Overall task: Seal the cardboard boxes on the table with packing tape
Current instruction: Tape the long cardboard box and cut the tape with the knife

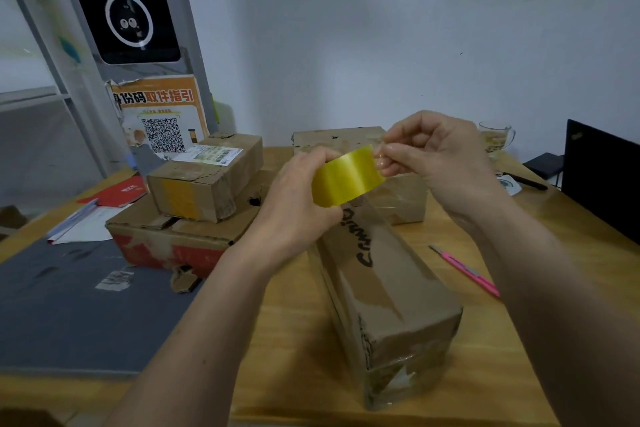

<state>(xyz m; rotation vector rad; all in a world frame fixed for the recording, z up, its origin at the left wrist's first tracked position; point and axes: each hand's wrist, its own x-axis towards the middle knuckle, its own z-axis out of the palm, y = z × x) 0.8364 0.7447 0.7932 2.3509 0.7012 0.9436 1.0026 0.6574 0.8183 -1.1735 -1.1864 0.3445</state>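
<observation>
Yellow packing-tape roll: held above the long brown cardboard box lying on the wooden tabletop. Left hand curls round the roll; right hand pinches the free end. Risk: the thin end tears or folds back onto itself if pulled askew.

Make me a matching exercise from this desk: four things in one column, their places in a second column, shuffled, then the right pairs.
Things:
1. tape roll
2. pink cutter
3. small labelled box
4. long box

Places:
A. stacked on a larger box at the left
B. held up in both hands
C. flat on the table, right of the long box
D. lying on the table, under the hands

Pairs: 1-B, 2-C, 3-A, 4-D
</observation>
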